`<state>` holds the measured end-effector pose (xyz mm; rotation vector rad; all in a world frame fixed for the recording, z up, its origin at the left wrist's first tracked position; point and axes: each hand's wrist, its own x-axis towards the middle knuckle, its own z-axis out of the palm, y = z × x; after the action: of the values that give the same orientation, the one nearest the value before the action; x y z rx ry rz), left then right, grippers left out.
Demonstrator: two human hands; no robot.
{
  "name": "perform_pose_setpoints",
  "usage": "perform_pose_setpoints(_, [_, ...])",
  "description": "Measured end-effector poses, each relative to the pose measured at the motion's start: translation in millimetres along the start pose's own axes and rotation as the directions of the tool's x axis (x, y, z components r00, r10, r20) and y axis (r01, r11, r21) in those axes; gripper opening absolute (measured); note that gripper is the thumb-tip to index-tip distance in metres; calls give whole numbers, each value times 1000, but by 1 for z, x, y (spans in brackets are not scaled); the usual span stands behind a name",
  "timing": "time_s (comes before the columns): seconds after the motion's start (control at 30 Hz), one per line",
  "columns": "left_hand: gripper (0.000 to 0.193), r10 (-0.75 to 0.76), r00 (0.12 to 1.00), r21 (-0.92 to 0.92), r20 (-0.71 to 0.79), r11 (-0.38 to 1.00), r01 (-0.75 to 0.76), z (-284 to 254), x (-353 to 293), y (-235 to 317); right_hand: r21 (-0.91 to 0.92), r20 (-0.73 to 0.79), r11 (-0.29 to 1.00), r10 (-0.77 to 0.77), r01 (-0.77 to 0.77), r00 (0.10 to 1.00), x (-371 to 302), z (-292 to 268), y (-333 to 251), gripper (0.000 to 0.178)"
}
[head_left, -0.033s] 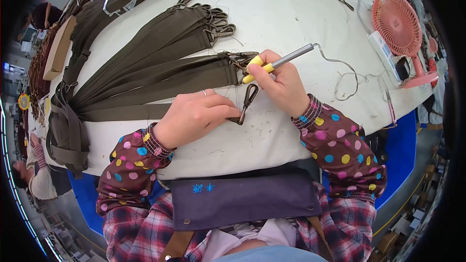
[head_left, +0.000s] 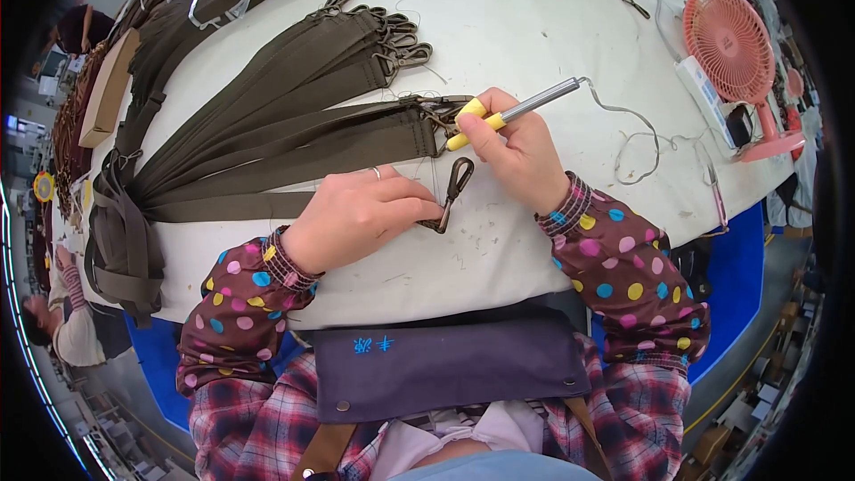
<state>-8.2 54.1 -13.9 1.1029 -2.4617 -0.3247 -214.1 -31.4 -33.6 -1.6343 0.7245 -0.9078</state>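
Between the 2 pictures almost nothing has changed: both hands rest in the same places on the white cloth-covered desk (head_left: 534, 27), so the work on this strap end looks to be in the middle, not finished.

The left hand (head_left: 356, 214) has its grip pressed together, pinching the end of an olive-green webbing strap (head_left: 232, 207) at its dark metal snap hook (head_left: 452, 191), flat on the desk.

The right hand (head_left: 521, 156) is closed around a pen-shaped heated tool with yellow grip and silver barrel (head_left: 508, 113), its tip near the strap ends. A pink desk fan (head_left: 726, 44) stands well apart.
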Motion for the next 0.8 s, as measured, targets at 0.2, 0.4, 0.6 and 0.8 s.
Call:
perform_pose_setpoints(0.2, [20,146,989,61,-23,988,-145,1,0,0,31,85,997,70,-73,994,-1,0,2,21])
perform_pose_setpoints(0.4, [15,222,975,120,-13,968,-219,-7,1,5,-69,114,996,56,-48,992,-4,4,0,18])
perform_pose_setpoints(0.6, [14,237,971,123,-28,965,-232,-6,2,5,-110,119,994,13,0,993,-4,4,4,24])
perform_pose_setpoints(0.8, [14,241,970,117,-39,965,-235,-4,2,3,-107,120,994,17,-4,993,-3,5,7,24])
